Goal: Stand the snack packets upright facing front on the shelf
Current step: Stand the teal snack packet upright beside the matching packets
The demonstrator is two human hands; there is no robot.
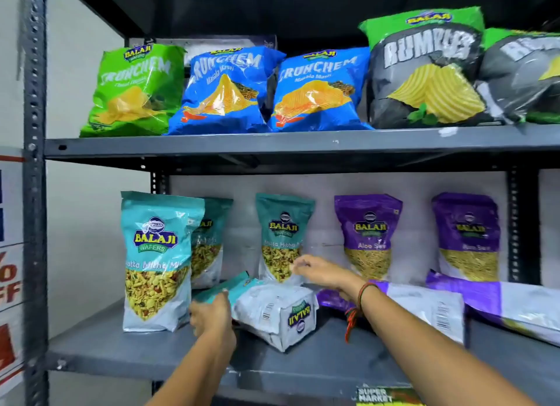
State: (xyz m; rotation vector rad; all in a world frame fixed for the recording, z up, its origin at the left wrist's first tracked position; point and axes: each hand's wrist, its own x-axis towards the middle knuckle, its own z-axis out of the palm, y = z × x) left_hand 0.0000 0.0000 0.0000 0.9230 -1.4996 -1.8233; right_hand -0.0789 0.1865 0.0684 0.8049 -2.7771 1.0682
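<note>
At lower centre of the lower shelf (121,349), the left hand (212,316) grips a fallen teal packet (272,310); the right hand (318,272) hovers open above it. Three teal and two purple packets stand upright; two purple ones lie flat at right.

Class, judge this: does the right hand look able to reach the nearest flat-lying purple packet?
Probably yes: the right hand hovers just left of the flat purple packet, its forearm already crossing above it, with nothing between.

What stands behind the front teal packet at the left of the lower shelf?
Behind the front teal packet stands a second teal packet, upright. Only its right part shows; the rest is covered.
</note>
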